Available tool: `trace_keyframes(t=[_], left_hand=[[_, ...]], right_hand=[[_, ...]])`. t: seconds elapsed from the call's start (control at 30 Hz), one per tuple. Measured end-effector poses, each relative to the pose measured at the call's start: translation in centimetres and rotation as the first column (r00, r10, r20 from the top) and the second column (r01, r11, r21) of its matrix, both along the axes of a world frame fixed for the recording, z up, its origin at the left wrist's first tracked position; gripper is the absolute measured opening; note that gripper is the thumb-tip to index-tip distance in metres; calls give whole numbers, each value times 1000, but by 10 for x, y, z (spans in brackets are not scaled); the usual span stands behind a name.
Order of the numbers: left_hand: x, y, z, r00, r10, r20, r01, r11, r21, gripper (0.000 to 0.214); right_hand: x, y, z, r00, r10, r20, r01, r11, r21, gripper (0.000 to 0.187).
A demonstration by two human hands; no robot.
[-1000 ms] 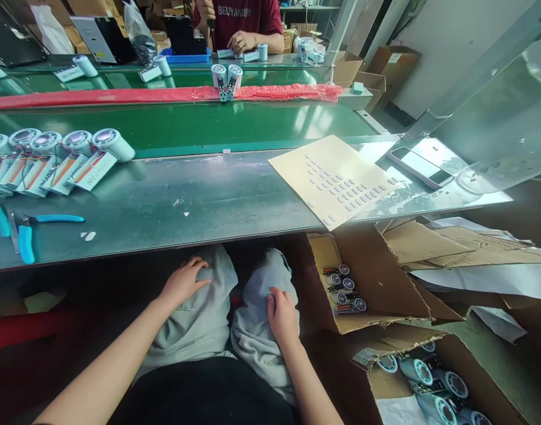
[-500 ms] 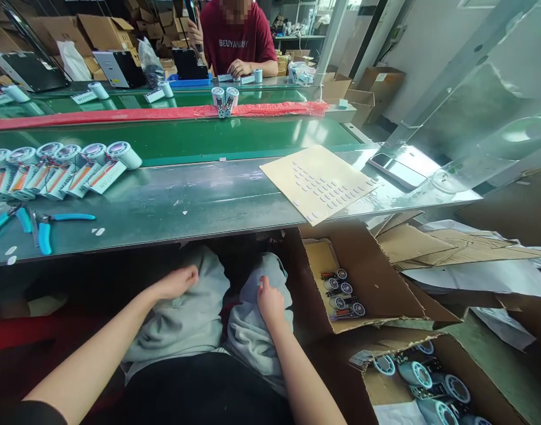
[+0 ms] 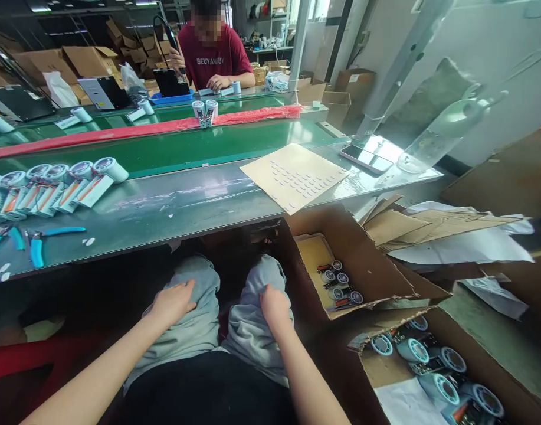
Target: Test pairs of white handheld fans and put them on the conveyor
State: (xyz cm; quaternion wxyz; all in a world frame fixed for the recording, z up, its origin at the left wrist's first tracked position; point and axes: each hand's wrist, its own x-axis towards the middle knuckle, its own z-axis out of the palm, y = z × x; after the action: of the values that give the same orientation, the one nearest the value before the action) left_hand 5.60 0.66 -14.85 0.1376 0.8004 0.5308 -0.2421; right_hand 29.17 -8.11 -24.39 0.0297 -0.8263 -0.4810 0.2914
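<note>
Both hands empty: left hand (image 3: 175, 301) flat on left knee (image 3: 199, 283), right hand (image 3: 274, 304) loosely curled on right knee (image 3: 264, 274); best kept clear of bench edge (image 3: 164, 242).

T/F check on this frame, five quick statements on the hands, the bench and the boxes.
1. Both hands rest on the person's grey trousers. True: the left hand and the right hand lie on the knees, holding nothing.
2. The blue-handled pliers are in the left hand. False: they lie on the bench, far left.
3. A phone lies on the bench beyond the tan sheet. True.
4. The open boxes at the right are bare. False: the near box holds round white units.
5. Nobody else is in view. False: a person in a red shirt works across the belt.
</note>
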Motion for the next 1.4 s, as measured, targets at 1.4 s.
trace_keyframes(t=[1.4], left_hand=[[94, 50, -78, 972, -223, 70, 234, 921, -312, 37]], right_hand=[[171, 133, -102, 859, -502, -106, 512, 851, 116, 25]])
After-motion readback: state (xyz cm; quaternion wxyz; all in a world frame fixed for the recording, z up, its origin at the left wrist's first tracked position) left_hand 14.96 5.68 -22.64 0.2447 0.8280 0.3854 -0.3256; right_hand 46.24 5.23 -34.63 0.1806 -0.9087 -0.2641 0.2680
